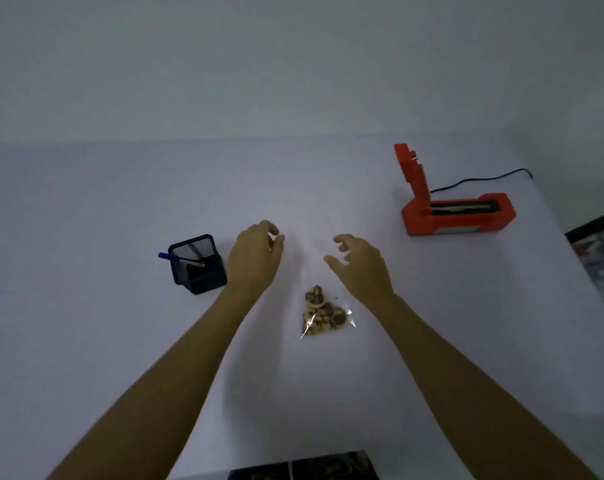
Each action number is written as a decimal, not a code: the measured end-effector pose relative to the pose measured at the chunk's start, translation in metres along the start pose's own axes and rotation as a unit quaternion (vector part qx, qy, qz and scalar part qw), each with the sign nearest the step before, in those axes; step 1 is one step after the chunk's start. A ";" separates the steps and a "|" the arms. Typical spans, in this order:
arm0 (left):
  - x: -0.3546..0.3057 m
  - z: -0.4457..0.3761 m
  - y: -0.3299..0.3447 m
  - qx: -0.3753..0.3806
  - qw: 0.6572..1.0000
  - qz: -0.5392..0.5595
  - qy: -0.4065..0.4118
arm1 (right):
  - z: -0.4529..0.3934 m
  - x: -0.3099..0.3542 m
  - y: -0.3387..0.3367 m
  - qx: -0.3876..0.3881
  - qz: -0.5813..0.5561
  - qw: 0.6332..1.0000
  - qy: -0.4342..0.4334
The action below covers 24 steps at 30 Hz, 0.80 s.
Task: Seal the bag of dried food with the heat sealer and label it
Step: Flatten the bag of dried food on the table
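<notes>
A clear plastic bag [323, 315] holding brown and tan pieces of dried food lies flat on the white table [120, 202], a little below and right of the middle of the view, its food bunched at the near end and its upper part so transparent that its far edge can hardly be made out. The left hand [255, 254] hangs at about 10 o'clock from the food, fingers curled in toward the thumb; the tips seem to pinch the bag's top left corner, though the film is too faint there to be sure. The right hand [359, 263] is at about 1 o'clock from the food, fingers spread and loosely bent, gripping nothing, close above where the bag's right edge should run. Both bare forearms reach in from the bottom of the view. The orange heat sealer [456, 213] stands well apart at 2 o'clock from the bag, its arm raised upright at its left end, the sealing strip exposed, and a black cord [484, 178] trailing off behind it to the right. At 9 o'clock from the left hand, just beside it, sits a black mesh pen holder [198, 265] with a blue pen [167, 256] poking out of its left side.
</notes>
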<state>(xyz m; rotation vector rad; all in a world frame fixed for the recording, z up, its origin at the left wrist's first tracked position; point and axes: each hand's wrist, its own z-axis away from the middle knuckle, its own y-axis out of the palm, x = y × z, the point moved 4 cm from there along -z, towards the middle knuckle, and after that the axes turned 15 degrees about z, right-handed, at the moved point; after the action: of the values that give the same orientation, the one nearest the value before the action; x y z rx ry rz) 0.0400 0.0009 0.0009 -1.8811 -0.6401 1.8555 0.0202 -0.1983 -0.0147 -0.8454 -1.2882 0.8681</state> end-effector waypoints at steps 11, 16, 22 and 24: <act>0.063 0.005 0.075 0.061 0.968 0.099 -0.224 | -0.028 -0.031 0.059 0.072 0.052 0.994 -0.060; 0.070 0.004 0.085 0.026 0.971 0.107 -0.214 | -0.027 -0.034 0.066 0.047 0.103 0.986 -0.119; 0.071 0.014 0.087 -0.013 0.981 0.107 -0.162 | -0.020 -0.045 0.071 0.000 0.146 0.976 -0.163; 0.071 0.015 0.087 -0.022 0.982 0.111 -0.153 | -0.019 -0.047 0.069 -0.015 0.148 0.975 -0.166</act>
<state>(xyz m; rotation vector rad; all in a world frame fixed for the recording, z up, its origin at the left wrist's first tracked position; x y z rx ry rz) 0.0283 -0.0275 -0.1075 -1.7702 -0.5916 2.3202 0.0311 -0.2107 -0.0990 -0.9594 -1.4884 1.2694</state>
